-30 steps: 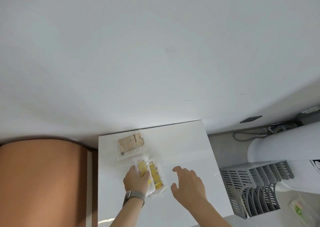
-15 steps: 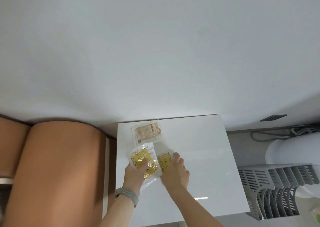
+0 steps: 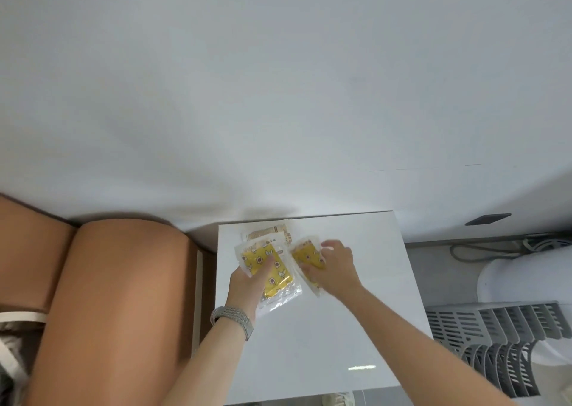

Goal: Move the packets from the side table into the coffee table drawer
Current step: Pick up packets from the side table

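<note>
A plain white wall (image 3: 278, 80) fills the upper half of the view, evenly lit, with a soft shadow low on it. Against it stands a glossy white table (image 3: 356, 328), which catches a small bright glare near its front edge. To the left, just beside the table, sits a tan leather sofa (image 3: 108, 297) with rounded cushions. To the right lies grey floor (image 3: 439, 269), where cables (image 3: 510, 246) run along the foot of the wall below a dark wall plate (image 3: 487, 219). Nearer, a grey slatted rack (image 3: 495, 337) stands next to a white rounded appliance (image 3: 532, 278).
</note>
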Motion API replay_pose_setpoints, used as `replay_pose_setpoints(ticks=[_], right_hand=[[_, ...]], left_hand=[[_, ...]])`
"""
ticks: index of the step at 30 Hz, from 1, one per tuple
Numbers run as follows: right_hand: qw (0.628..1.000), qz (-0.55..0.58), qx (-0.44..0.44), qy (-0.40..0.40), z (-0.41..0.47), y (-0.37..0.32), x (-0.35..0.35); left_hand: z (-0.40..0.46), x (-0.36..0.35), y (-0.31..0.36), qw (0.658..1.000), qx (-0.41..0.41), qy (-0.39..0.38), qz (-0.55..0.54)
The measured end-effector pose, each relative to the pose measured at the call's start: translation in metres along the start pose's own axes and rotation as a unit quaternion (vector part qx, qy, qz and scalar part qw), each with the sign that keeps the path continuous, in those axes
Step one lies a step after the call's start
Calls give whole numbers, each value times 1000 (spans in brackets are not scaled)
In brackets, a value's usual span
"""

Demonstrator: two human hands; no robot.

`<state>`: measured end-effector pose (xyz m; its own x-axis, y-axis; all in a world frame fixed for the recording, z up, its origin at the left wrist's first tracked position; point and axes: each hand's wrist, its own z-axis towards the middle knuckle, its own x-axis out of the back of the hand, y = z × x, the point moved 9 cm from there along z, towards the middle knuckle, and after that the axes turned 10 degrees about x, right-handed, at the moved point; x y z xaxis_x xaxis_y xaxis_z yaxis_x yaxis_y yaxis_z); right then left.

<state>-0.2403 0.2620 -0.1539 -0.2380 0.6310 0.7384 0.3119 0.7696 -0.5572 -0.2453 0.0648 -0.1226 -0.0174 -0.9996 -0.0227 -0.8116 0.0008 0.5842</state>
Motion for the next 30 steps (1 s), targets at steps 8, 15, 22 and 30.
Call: replay_pose_setpoints(ticks=[8,15,22,30], right_hand=[[927,-276,175,-182,54,-90,-45],[910,-308,169,-221,78,-89,-80],[920,-310,181,-158,78,-87,-76],[995,9,50,-85,38,-61,-49]], left_hand=[[2,41,-2,997,-18,44,-60],[9,68,-12,996,-25,65,-49],[18,60,-12,996,-13,64,-55],[9,41,1,998,-17,41,-54]])
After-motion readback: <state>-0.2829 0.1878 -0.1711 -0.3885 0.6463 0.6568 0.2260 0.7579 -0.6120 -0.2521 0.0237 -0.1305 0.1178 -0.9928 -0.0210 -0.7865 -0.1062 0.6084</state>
